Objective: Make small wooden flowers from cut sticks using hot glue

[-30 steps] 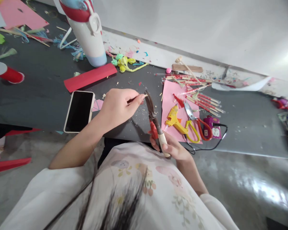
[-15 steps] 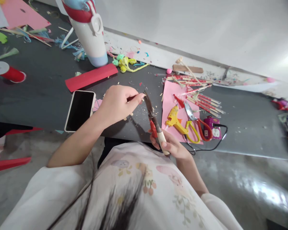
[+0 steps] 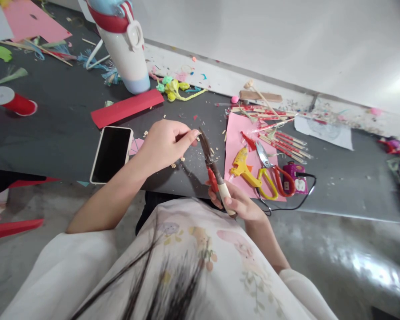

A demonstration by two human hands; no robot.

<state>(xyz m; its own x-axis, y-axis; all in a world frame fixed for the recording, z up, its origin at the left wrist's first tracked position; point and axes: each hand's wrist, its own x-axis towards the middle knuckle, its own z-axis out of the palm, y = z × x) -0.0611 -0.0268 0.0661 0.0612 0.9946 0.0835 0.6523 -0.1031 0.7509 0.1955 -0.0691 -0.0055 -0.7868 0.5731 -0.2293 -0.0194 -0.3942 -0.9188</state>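
Observation:
Pruning shears [image 3: 214, 171] with one red and one whitish handle are held in my right hand [image 3: 238, 202], fingers wrapped round the handles near the table's front edge. Their dark blades point away from me, slightly apart at the tips. My left hand [image 3: 170, 141] is closed in a pinch right beside the blade tips. A tiny pale bit, perhaps the end of a wooden stick, shows at its fingertips; most of it is hidden. Small pale wood bits [image 3: 174, 165] lie scattered on the dark table [image 3: 190, 180] below.
To the left are a phone [image 3: 111, 153], a folded red paper strip [image 3: 128, 108], a bottle [image 3: 128, 62] and a red thread spool [image 3: 15, 101]. On the right, pink paper [image 3: 235, 133] bears a yellow glue gun [image 3: 245, 166] and scissors [image 3: 275, 171], beside wrapped sticks [image 3: 288, 144].
A white sheet with a faint drawing at the right back has come down flatter onto the table. My hands and the shears have hardly moved; the blades look slightly wider apart.

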